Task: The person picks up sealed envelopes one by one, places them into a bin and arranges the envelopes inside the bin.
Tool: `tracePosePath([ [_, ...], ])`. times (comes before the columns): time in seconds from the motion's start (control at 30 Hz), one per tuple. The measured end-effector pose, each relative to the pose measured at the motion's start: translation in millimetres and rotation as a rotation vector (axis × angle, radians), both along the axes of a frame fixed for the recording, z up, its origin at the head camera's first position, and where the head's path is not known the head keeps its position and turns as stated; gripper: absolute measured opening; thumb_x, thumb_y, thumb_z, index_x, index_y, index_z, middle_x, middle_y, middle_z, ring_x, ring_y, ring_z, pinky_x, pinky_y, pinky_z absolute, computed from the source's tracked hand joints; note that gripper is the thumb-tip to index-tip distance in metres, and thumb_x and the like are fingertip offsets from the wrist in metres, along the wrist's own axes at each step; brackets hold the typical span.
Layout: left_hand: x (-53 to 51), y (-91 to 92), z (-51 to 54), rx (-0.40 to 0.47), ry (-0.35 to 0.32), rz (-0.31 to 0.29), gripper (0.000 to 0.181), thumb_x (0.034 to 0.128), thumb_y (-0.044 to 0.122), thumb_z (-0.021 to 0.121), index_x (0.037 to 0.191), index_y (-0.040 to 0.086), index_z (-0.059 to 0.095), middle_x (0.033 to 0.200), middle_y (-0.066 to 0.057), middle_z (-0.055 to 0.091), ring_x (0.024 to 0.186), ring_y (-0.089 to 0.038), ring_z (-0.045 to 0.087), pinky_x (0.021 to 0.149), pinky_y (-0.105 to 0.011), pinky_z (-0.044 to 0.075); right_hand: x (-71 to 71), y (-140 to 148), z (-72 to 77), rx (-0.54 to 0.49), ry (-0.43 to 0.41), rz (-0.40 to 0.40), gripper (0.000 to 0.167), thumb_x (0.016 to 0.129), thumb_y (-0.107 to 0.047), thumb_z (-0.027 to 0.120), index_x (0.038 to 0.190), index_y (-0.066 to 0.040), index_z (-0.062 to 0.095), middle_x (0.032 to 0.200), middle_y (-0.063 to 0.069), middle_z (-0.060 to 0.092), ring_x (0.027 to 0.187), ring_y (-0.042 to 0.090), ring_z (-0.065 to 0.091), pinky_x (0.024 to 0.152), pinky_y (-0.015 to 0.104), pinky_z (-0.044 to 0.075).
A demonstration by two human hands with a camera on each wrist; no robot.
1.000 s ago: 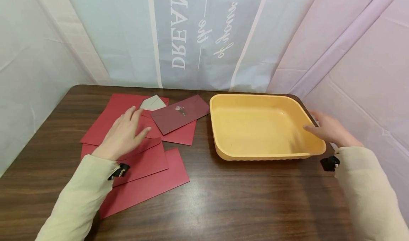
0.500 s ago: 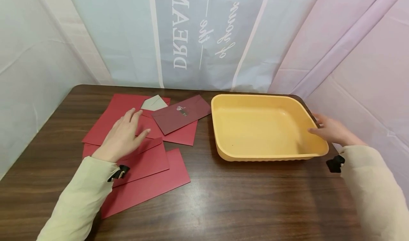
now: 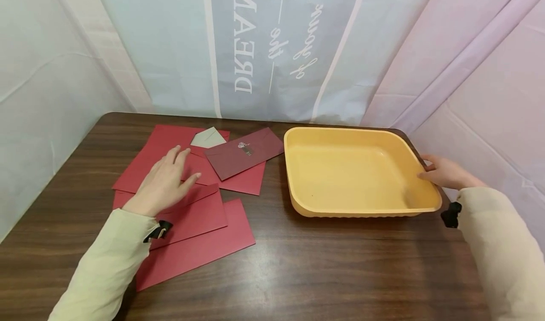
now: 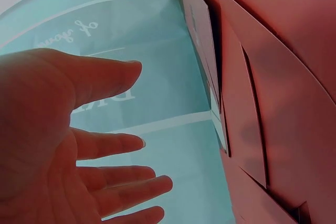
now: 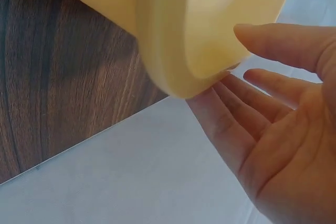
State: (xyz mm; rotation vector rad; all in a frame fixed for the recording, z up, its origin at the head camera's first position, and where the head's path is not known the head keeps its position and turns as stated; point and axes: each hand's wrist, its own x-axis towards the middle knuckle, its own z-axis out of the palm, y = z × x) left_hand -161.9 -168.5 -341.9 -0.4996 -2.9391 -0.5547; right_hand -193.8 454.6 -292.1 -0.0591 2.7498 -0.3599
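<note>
- Yellow tray: stood on the dark wood-grain counter, just left of the right hand.
- Right hand: spread, with its thumb apart on the tray's inner side and its other fingers extended behind the rim; whether those fingertips pressed on it could not be told.
- Left hand: spread above the paper, fingers nearly straight and thumb held away from them, gripping nothing.
- Red envelopes: lay overlapping beneath the left hand and out to its right.
- Maroon envelope, printed with a small motif: lay right of the left hand's fingertips, on top of red ones, one end reaching toward the tray.
- Pale grey envelope: lay just beyond the left fingertips, partly under the maroon one.
- Cloth backdrop: hung beyond both hands, bearing mirrored white lettering that included "DREAM".
- Cream sleeves: covered both forearms behind the hands.
</note>
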Motion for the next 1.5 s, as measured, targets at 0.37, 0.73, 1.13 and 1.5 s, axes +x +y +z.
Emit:
tracePosePath([
  [0.37, -0.3, -1.2, -1.5, 0.004, -0.003, 0.011, 0.066, 0.092, 0.024, 0.062, 0.14, -0.011, 0.033, 0.144, -0.037, 0.029, 0.131, -0.052, 0.031, 0.105, -0.064, 0.029, 0.6, 1, 0.1, -0.02, 0.018, 0.032, 0.068, 0.09, -0.008, 0.058, 0.139, 0.021, 0.022, 0.114, 0.048, 0.049, 0.095, 0.05, 0.061, 0.07, 0.045, 0.054],
  [0.73, -0.7, -2.7, -0.8, -0.001, -0.014, 0.008, 0.064, 0.0918, 0.023, 0.061, 0.138, -0.013, 0.035, 0.143, -0.037, 0.03, 0.131, -0.051, 0.031, 0.106, -0.063, 0.028, 2.2, 3, -3.3, 0.034, 0.07, 0.045, 0.068, 0.085, -0.009, 0.062, 0.138, 0.018, 0.028, 0.101, 0.042, 0.057, 0.078, 0.034, 0.062, 0.06, 0.035, 0.048],
  [1.13, -2.8, -5.0, -1.0, 0.001, -0.016, 0.013, 0.065, 0.0916, 0.023, 0.062, 0.139, -0.012, 0.034, 0.143, -0.037, 0.03, 0.131, -0.052, 0.031, 0.106, -0.063, 0.028, 6.8, 1, -6.8, 0.016, 0.081, 0.034, 0.069, 0.085, -0.009, 0.062, 0.139, 0.017, 0.028, 0.091, 0.027, 0.064, 0.068, 0.017, 0.055, 0.057, 0.03, 0.042],
  [1.5, -3.7, -5.9, -2.8, 0.001, -0.038, 0.022, 0.067, 0.0911, 0.023, 0.063, 0.14, -0.012, 0.033, 0.144, -0.037, 0.029, 0.132, -0.051, 0.03, 0.105, -0.064, 0.028, 15.5, -9, -7.1, 0.024, 0.105, 0.04, 0.07, 0.082, -0.008, 0.066, 0.137, 0.017, 0.032, 0.092, 0.03, 0.067, 0.074, 0.026, 0.065, 0.061, 0.032, 0.048],
])
